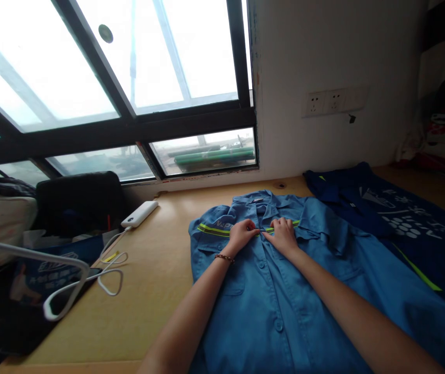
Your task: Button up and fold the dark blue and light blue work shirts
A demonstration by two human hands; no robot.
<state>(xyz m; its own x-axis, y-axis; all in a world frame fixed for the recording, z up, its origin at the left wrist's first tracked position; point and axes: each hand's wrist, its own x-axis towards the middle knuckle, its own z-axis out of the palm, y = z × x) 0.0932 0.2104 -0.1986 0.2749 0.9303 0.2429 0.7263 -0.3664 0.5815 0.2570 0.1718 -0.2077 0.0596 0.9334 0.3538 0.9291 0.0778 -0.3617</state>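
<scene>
A blue work shirt [241,311] with a yellow-green stripe across the chest lies front side up, its collar pointing away from me. My left hand [241,235], with a beaded bracelet at the wrist, pinches one edge of the front opening at stripe height. Right beside it, my right hand [283,236] has its fingers bent and closed on the other edge. The fingertips hide whatever button or buttonhole is between them. Lower down the front, two buttons show, one of them a round blue button [278,325].
A dark blue shirt [413,213] with white print lies to the right on the wooden table [148,291]. At left, a white power bank [140,214] trails a white cable [105,275]. Bags [82,200] stand past the left edge. Behind are a window and wall sockets [334,101].
</scene>
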